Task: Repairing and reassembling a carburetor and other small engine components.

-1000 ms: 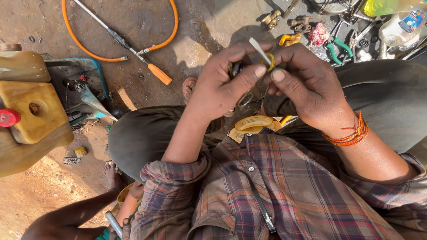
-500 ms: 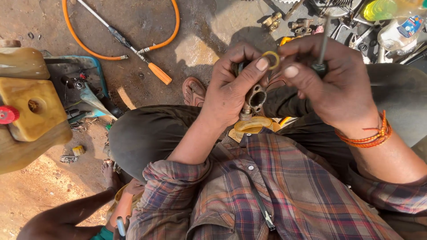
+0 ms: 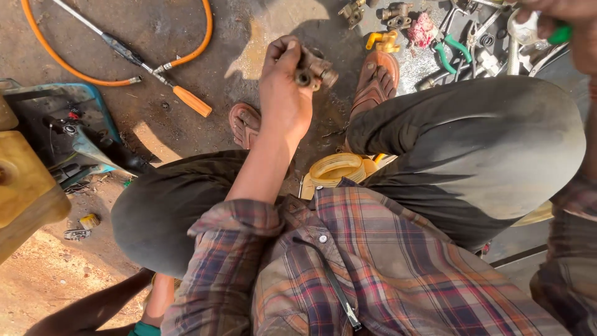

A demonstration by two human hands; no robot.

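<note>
Brass fitting (image 3: 316, 68) clamped in left hand (image 3: 286, 93), 12 o'clock. Right hand (image 3: 559, 28), 2 o'clock, closed on green-handled tool (image 3: 556, 34). Fitting is best held steady, bore kept visible.

Two sandals (image 3: 245, 124) (image 3: 376, 81), one orange hose (image 3: 112, 78), two brass fittings (image 3: 353, 10) (image 3: 398, 12), one green-handled pliers (image 3: 453, 50).

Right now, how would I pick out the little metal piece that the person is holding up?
Start at the person's dark trousers and follow the bare forearm up between the knees to the left hand. Pinched at its fingers is a brass-coloured metal fitting. Unlike the similar fittings lying on the ground, it is held in the air and shows a round open bore.
</note>
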